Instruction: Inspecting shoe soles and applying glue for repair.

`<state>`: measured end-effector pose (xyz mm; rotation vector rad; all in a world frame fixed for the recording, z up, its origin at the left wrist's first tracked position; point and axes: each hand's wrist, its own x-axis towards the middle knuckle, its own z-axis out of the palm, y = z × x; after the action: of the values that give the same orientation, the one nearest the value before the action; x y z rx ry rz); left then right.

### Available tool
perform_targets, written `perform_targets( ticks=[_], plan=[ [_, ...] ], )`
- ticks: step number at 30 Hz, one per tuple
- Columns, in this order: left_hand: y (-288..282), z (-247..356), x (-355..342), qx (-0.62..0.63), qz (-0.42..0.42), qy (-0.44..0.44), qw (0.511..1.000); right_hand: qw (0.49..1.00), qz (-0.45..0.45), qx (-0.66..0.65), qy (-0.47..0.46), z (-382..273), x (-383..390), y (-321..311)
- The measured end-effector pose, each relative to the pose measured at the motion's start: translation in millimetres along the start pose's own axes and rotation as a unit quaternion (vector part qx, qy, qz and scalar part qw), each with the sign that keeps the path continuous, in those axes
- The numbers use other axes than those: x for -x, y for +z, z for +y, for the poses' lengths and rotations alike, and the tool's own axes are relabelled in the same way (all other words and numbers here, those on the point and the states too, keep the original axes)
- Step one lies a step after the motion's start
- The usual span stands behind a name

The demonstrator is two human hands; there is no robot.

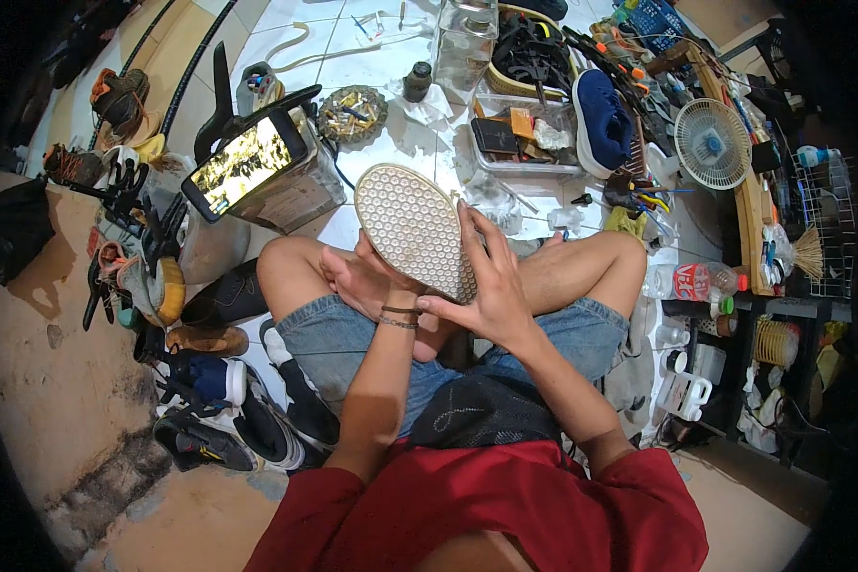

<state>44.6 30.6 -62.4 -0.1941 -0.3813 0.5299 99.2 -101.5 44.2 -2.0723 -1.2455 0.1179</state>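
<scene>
A pale oval shoe sole with a honeycomb tread is held up over my crossed legs, its tread side toward me. My left hand grips it from behind at the left; most of those fingers are hidden by the sole. On the other side, my right hand lies along the right edge, fingers stretched up the rim and thumb at the lower end. Whether an upper is attached behind the sole cannot be seen.
A lit phone leans on a box to the left. Ahead are an ashtray, a dark jar, a plastic tub and a navy shoe. Several shoes crowd my left; a bottle lies right.
</scene>
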Motion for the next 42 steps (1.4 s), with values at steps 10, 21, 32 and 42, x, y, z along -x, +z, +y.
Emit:
perform_targets(
  ticks=[10,21,32,42],
  plan=[
    [35,-11,-11,-0.034,-0.069,0.008,0.997,0.990,0.046,-0.122,-0.047,-19,-37,-20],
    [17,-3,-12,0.005,-0.049,0.006,0.999,0.980,0.106,-0.156,-0.063,-26,-86,-30],
    [31,-14,-13,-0.513,0.221,0.046,0.828,0.987,0.086,-0.134,-0.032,-17,-93,-41],
    [8,-2,-14,-0.302,0.209,-0.020,0.930,0.995,0.039,-0.049,-0.079,-21,-111,-31]
  ],
)
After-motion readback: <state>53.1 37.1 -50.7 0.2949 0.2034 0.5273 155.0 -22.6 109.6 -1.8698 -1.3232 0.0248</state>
